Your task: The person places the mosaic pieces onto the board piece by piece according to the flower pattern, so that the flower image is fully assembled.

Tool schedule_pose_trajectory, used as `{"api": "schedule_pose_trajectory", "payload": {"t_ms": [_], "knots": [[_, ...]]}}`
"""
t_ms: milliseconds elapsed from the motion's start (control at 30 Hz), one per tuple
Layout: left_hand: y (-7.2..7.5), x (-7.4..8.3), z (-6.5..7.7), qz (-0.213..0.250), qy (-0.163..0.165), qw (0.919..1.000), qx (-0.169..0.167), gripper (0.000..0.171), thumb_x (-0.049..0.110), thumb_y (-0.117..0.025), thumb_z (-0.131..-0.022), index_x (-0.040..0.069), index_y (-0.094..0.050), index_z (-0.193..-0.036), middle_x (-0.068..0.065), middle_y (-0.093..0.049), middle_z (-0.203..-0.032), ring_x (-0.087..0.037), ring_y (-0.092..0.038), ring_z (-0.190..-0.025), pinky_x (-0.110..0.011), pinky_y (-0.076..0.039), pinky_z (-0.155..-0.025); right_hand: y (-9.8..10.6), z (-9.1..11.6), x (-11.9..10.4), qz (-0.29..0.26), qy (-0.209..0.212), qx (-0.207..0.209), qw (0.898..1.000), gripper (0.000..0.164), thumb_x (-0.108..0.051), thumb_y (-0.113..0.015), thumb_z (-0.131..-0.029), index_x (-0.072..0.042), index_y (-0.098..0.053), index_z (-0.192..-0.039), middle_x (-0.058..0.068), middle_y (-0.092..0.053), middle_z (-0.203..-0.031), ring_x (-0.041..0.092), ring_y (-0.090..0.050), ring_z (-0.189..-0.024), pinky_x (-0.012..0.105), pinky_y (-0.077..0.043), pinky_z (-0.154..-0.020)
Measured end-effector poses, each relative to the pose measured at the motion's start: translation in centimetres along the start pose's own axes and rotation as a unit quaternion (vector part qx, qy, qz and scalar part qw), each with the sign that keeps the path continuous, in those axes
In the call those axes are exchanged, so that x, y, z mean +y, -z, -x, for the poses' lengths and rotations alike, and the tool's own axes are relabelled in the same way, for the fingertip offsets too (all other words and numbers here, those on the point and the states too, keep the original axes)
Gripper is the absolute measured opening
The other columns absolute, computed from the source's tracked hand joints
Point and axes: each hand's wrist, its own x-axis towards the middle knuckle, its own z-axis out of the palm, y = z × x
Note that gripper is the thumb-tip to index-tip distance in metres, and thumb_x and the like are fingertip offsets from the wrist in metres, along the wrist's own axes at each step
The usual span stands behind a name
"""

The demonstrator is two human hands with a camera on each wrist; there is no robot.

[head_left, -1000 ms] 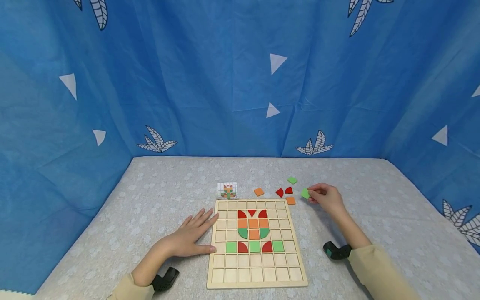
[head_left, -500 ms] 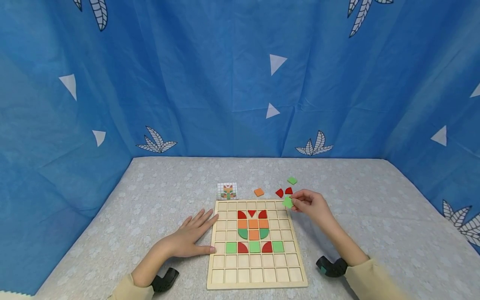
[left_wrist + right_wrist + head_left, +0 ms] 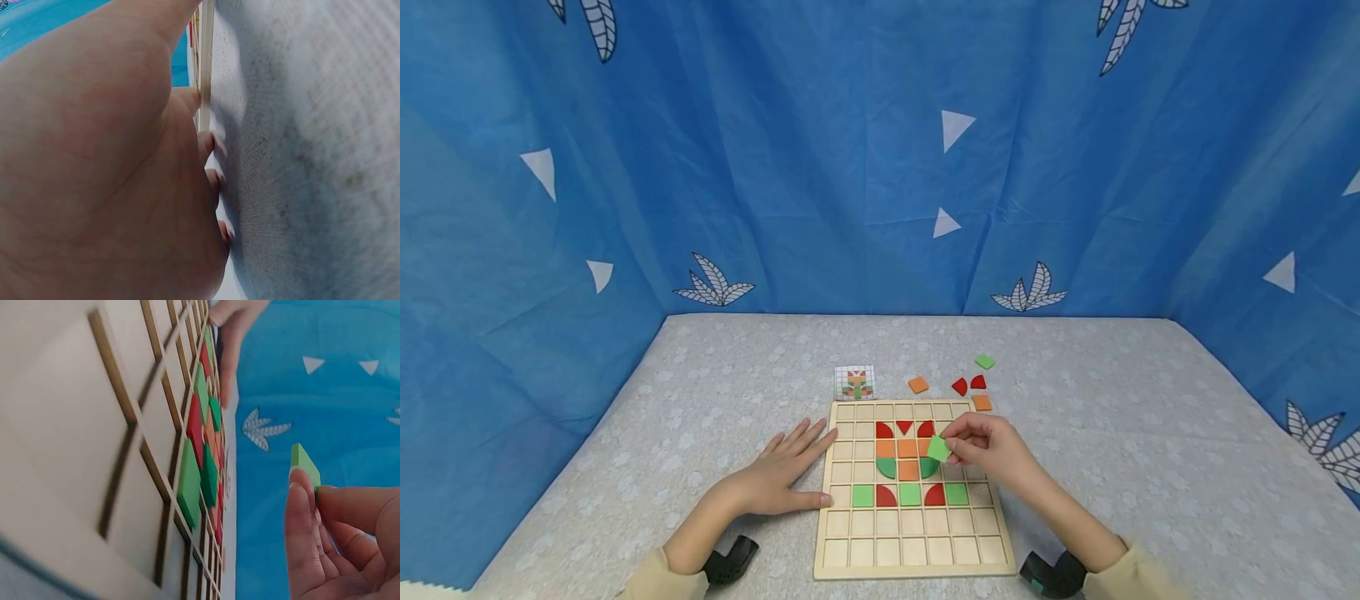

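Note:
A wooden grid board [image 3: 913,550] lies on the table, bearing red, orange, dark green and light green tiles in its cells. Between thumb and fingers my right hand [image 3: 988,450] pinches a light green square tile [image 3: 938,448], held above the upper right part of the pattern. In the right wrist view the same tile [image 3: 305,465] stands clear of the board. My left hand [image 3: 782,475] lies with fingers spread at the board's left side, its thumb and a fingertip touching the edge. The left wrist view shows its palm [image 3: 106,162] beside the board's rim.
Behind the board sits a small pattern card [image 3: 854,382]. Loose tiles lie past the board's far right corner: an orange square [image 3: 918,385], another orange square [image 3: 982,402], two red quarter pieces [image 3: 960,387] and a light green square [image 3: 985,362]. A blue curtain [image 3: 865,167] encloses the table.
My right hand has carried the light green square tile leftward and nearer, from the table right of the board to above the pattern. The left hand has stayed in place.

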Motion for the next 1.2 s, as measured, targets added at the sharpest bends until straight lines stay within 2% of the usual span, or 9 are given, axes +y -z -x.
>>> {"api": "schedule_pose_trajectory", "payload": {"t_ms": [233, 500, 800, 1067, 1200], "knots": [[-0.1, -0.2, -0.1, 0.007, -0.015, 0.9998, 0.008, 0.086, 0.055, -0.059, -0.086, 0.013, -0.021, -0.151, -0.017, -0.012, -0.153, -0.037, -0.004, -0.138, -0.062, -0.003, -0.102, -2.0, 0.8, 0.5, -0.009, -0.002, -0.062, 0.998, 0.006, 0.002, -0.061, -0.089, 0.005, -0.064, -0.093, 0.009, -0.063, -0.077, 0.027, -0.065, -0.067, 0.035, -0.054, -0.063], [-0.4, -0.4, -0.2, -0.007, 0.003, 1.0, 0.0, 0.089, 0.06, -0.057, -0.084, 0.015, -0.019, -0.151, -0.01, -0.009, -0.155, -0.03, -0.001, -0.139, -0.057, -0.002, -0.105, -3.5, 1.8, 0.9, 0.008, 0.009, -0.104, 0.995, 0.005, 0.002, -0.062, -0.088, -0.001, -0.065, -0.089, 0.006, -0.063, -0.075, 0.023, -0.064, -0.064, 0.033, -0.054, -0.059], [-0.2, -0.2, -0.1, 0.006, -0.011, 0.9999, 0.006, 0.087, 0.056, -0.058, -0.085, 0.014, -0.021, -0.151, -0.016, -0.012, -0.153, -0.037, -0.004, -0.138, -0.061, -0.003, -0.103, -4.1, 2.1, 1.0, 0.051, 0.02, -0.115, 0.992, 0.008, 0.0, -0.064, -0.087, -0.007, -0.066, -0.085, 0.001, -0.063, -0.07, 0.016, -0.064, -0.06, 0.03, -0.053, -0.057], [-0.3, -0.4, -0.1, -0.006, 0.004, 1.0, 0.0, 0.089, 0.06, -0.057, -0.084, 0.015, -0.019, -0.151, -0.01, -0.008, -0.155, -0.031, -0.001, -0.139, -0.058, -0.002, -0.105, -4.4, 2.2, 1.2, 0.071, 0.029, -0.121, 0.99, 0.011, 0.001, -0.065, -0.087, -0.008, -0.067, -0.083, -0.001, -0.062, -0.07, 0.013, -0.062, -0.058, 0.028, -0.052, -0.054], [-0.1, -0.2, -0.2, -0.003, 0.002, 1.0, -0.004, 0.088, 0.058, -0.058, -0.085, 0.012, -0.021, -0.151, -0.013, -0.009, -0.154, -0.034, -0.002, -0.139, -0.059, -0.002, -0.104, -4.5, 2.2, 1.1, 0.079, 0.031, -0.119, 0.989, 0.011, 0.002, -0.065, -0.086, -0.009, -0.067, -0.083, -0.001, -0.062, -0.07, 0.013, -0.062, -0.058, 0.027, -0.052, -0.054]]}}
